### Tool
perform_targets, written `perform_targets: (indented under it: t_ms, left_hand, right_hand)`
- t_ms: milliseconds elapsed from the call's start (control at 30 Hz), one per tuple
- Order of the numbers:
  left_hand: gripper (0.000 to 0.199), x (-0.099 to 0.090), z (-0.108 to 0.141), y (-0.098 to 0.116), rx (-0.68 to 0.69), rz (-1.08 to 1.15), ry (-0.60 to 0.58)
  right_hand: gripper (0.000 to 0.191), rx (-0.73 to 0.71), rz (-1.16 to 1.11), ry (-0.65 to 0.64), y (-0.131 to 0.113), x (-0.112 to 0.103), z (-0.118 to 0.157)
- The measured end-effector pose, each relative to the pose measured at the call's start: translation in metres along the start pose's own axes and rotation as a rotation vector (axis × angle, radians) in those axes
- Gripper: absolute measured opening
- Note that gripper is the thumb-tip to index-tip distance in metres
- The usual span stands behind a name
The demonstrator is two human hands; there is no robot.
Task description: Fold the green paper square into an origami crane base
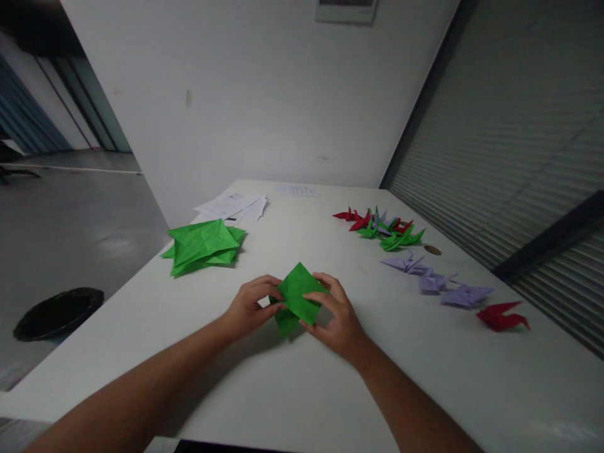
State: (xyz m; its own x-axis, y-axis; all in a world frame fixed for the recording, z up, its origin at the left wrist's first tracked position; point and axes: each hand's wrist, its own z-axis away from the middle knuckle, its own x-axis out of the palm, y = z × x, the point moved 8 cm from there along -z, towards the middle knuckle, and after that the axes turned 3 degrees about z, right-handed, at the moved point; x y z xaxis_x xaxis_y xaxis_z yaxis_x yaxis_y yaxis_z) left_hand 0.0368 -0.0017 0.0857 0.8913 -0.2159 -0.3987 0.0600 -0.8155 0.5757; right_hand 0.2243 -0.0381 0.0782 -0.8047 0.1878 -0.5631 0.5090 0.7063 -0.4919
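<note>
Between my hands, just above the white table (pixel 321 390), is a partly folded green origami paper (pixel 299 290). Its front layer shows as a diamond, and another flap hangs below at the lower left. My left hand (pixel 255 303) pinches the paper's left edge between thumb and fingers. On the other side, my right hand (pixel 337 318) grips the right corner, fingers over the front and thumb at the lower edge. A stack of creased green paper sheets (pixel 202 246) lies to the left, beyond my left hand.
Folded red, green and purple paper cranes (pixel 377 228) cluster at the back right. Several purple cranes (pixel 434 281) and a red crane (pixel 503 316) line the right side, near window blinds (pixel 509 157). Printed papers (pixel 231 206) lie back left. A black-lined bin (pixel 59 314) stands on the floor.
</note>
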Motion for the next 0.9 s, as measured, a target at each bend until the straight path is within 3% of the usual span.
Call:
perform_targets:
  t_ms: [167, 333, 600, 767, 900]
  left_hand:
    - [0.008, 0.001, 0.001, 0.002, 0.027, -0.032, 0.006]
    - [0.014, -0.001, 0.002, 0.001, 0.029, -0.085, 0.020]
    - [0.004, 0.004, 0.000, 0.005, 0.034, -0.008, -0.038]
    - [0.007, 0.007, 0.004, -0.011, -0.154, -0.006, -0.046]
    - [0.018, 0.010, 0.012, -0.030, -0.366, 0.078, -0.029]
  right_hand:
    - [0.047, -0.029, -0.006, -0.005, 0.001, 0.002, 0.001]
    - [0.039, -0.065, 0.008, 0.036, -0.002, 0.000, 0.002]
    - [0.008, -0.040, -0.063, -0.024, -0.002, 0.003, 0.000]
    - [0.021, 0.302, -0.307, -0.081, 0.022, 0.016, 0.008]
    - [0.070, 0.589, -0.679, -0.146, 0.034, 0.039, 0.019]
